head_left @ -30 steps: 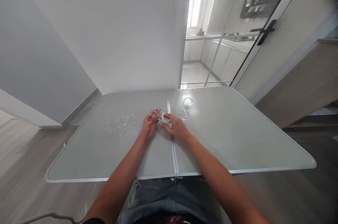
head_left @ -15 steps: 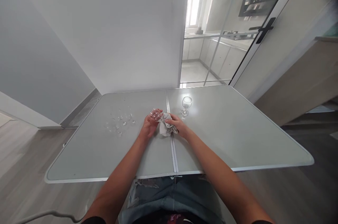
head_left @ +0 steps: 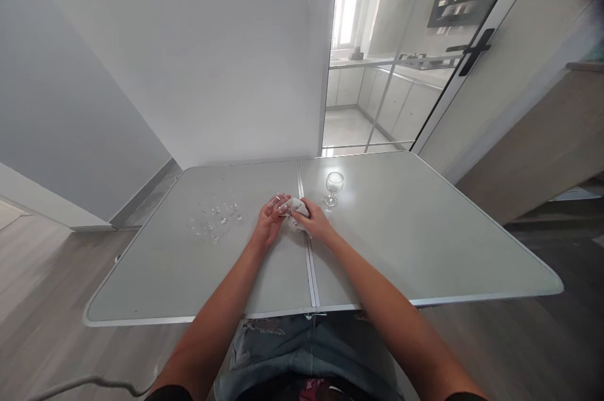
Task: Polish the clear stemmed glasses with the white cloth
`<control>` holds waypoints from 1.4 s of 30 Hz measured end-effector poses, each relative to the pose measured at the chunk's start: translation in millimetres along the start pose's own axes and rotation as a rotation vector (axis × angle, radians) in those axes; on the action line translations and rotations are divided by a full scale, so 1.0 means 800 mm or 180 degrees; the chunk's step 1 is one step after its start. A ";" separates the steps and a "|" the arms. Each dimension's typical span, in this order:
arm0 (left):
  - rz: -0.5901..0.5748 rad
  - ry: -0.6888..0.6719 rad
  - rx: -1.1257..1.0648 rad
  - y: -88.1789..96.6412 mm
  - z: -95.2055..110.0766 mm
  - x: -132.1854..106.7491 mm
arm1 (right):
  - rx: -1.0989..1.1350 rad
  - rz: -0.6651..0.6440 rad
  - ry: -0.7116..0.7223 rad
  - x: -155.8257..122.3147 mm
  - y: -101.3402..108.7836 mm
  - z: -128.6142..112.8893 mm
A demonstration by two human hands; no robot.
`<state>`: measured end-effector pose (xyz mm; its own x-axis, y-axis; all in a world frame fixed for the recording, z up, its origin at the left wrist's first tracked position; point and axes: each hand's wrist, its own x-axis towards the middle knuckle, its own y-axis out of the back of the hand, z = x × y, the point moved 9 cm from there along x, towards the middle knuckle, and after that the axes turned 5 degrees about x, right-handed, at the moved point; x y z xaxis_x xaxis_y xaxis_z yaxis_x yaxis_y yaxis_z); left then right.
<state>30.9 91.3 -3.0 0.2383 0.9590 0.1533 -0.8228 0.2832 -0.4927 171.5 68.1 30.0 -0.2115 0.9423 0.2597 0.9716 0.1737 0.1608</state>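
Over the middle of the grey folding table point(head_left: 401, 250), my left hand point(head_left: 268, 223) is closed around a small clear stemmed glass point(head_left: 281, 202). My right hand point(head_left: 314, 220) grips a crumpled pale cloth point(head_left: 299, 207) and presses it against that glass. Just right of my hands a second small stemmed glass point(head_left: 333, 187) stands upright on the table. Several more clear glasses point(head_left: 215, 218) stand grouped to the left of my hands.
The table's centre seam point(head_left: 306, 256) runs toward me between my arms. Behind the table is a white wall, and at the back right a glass door with a black handle point(head_left: 475, 51) opens onto a kitchen. Wood floor surrounds the table.
The cloth hung loose below my right hand half a second ago; now it is bunched up against the glass again. Both hands stay in the same spot.
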 end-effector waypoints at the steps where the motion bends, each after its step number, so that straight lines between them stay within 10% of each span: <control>1: 0.0028 -0.0031 -0.0031 0.001 0.001 0.000 | 0.0268 -0.0076 -0.0192 0.001 -0.003 0.008; 11: 0.0318 -0.0278 0.0143 0.006 0.011 -0.002 | -0.1223 -0.0237 0.0867 -0.012 -0.021 -0.032; 20: 0.0024 -0.0113 0.0018 -0.003 0.005 -0.004 | 0.1180 -0.0616 -0.0843 -0.008 -0.029 0.023; 28: 0.0304 -0.0308 0.0157 0.003 0.013 -0.003 | -0.1542 -0.0198 0.0726 -0.006 -0.020 -0.023; 37: 0.0156 -0.0134 0.0041 -0.002 0.005 -0.003 | 0.1391 -0.0490 -0.0940 -0.005 -0.029 0.023; 42: 0.0417 -0.0376 0.0052 0.013 0.014 0.001 | 0.0158 -0.0341 0.0043 -0.006 -0.018 -0.011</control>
<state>16.8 95.0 1.4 0.0671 0.9797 0.1888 -0.8514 0.1549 -0.5012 157.4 58.8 34.9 -0.3155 0.9136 0.2564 0.9473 0.2875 0.1412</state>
